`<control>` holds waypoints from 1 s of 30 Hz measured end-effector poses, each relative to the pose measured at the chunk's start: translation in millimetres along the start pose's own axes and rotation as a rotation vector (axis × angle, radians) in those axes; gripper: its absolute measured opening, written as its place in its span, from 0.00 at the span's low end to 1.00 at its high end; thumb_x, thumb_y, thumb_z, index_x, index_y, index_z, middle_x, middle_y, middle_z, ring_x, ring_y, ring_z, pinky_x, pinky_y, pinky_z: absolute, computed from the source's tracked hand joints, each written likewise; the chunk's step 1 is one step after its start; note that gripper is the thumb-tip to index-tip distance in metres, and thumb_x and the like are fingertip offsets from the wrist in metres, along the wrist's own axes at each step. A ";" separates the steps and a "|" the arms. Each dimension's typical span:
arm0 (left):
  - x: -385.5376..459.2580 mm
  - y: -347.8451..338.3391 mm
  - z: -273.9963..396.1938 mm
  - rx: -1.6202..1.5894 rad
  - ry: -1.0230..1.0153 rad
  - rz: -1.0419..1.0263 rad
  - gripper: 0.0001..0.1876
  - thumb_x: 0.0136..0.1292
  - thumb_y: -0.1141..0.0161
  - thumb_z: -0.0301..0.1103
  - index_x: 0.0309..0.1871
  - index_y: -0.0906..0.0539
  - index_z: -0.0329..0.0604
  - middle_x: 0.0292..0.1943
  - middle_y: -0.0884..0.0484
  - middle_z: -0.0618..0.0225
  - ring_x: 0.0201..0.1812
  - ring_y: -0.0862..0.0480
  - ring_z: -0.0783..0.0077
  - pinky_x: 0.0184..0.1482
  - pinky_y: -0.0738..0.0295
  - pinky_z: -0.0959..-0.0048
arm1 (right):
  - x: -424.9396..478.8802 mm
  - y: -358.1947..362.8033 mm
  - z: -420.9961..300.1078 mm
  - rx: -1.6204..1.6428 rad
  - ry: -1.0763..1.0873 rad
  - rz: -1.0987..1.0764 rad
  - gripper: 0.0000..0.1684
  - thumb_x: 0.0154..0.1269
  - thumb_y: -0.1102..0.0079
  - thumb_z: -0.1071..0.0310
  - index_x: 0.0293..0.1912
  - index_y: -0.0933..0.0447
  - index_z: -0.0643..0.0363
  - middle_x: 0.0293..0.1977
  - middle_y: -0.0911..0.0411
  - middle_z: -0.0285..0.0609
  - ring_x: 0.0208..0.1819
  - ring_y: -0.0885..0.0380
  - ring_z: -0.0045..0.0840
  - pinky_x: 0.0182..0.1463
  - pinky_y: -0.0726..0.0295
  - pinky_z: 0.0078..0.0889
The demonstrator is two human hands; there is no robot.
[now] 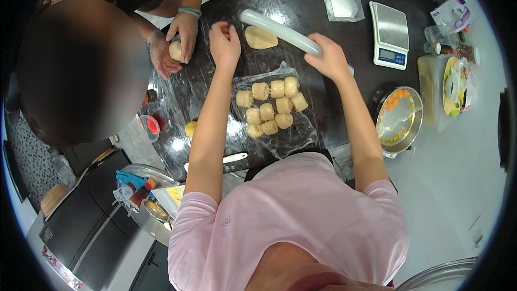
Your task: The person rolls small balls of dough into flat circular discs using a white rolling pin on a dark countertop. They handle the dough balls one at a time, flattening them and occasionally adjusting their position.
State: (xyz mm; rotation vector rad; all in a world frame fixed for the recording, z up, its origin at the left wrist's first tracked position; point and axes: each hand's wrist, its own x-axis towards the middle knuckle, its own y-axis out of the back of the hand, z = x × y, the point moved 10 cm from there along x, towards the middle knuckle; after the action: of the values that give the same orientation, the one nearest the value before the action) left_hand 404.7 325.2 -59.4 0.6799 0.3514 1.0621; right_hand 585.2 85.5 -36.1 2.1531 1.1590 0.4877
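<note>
My right hand (328,56) grips one end of a pale rolling pin (282,32), which slants across the dark table. Its far end reaches over a flattened oval of dough (261,38), covering part of the upper edge. Just left of that dough is my left hand (224,46), slightly blurred, fingers curled; whether anything is in them is hidden. Between my forearms, several small dough rolls (266,111) stand in uneven rows on clear plastic film (297,137).
Across the corner, another person's gloved hands (177,48) hold a dough ball (175,50). To the right are a digital scale (391,34), a white dome in a clear box (343,4) and a metal pan (418,117) holding orange balls. A white-handled tool (235,157) lies near the front edge.
</note>
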 end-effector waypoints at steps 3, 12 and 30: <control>7.2 17.2 58.5 0.099 -0.386 0.114 0.14 0.68 0.38 0.35 0.52 0.20 0.36 0.50 0.19 0.50 0.56 0.21 0.46 0.60 0.28 0.54 | 28.2 -28.7 -19.1 -0.087 0.229 -0.106 0.24 0.51 0.34 0.63 0.50 0.21 0.56 0.41 0.19 0.48 0.46 0.19 0.47 0.50 0.21 0.45; 30.1 -60.2 34.0 0.427 -0.489 -0.030 0.34 0.77 0.53 0.51 0.75 0.34 0.34 0.76 0.35 0.45 0.80 0.43 0.48 0.80 0.55 0.50 | 46.9 -67.8 -39.0 -0.456 0.441 -0.024 0.28 0.68 0.40 0.43 0.58 0.21 0.51 0.50 0.24 0.43 0.59 0.28 0.39 0.64 0.33 0.46; 12.7 -0.9 -3.2 0.058 0.036 -0.223 0.19 0.70 0.43 0.40 0.59 0.16 0.43 0.56 0.18 0.48 0.58 0.18 0.47 0.64 0.25 0.59 | -45.5 -19.3 -8.0 0.032 -0.085 0.039 0.21 0.51 0.32 0.64 0.45 0.21 0.60 0.41 0.22 0.47 0.43 0.19 0.45 0.48 0.20 0.42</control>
State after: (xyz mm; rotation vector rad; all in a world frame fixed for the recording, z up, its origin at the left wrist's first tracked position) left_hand 409.2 337.3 -61.7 0.6576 0.4794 0.8553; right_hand 544.2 58.1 -44.6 2.2057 1.0867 0.3934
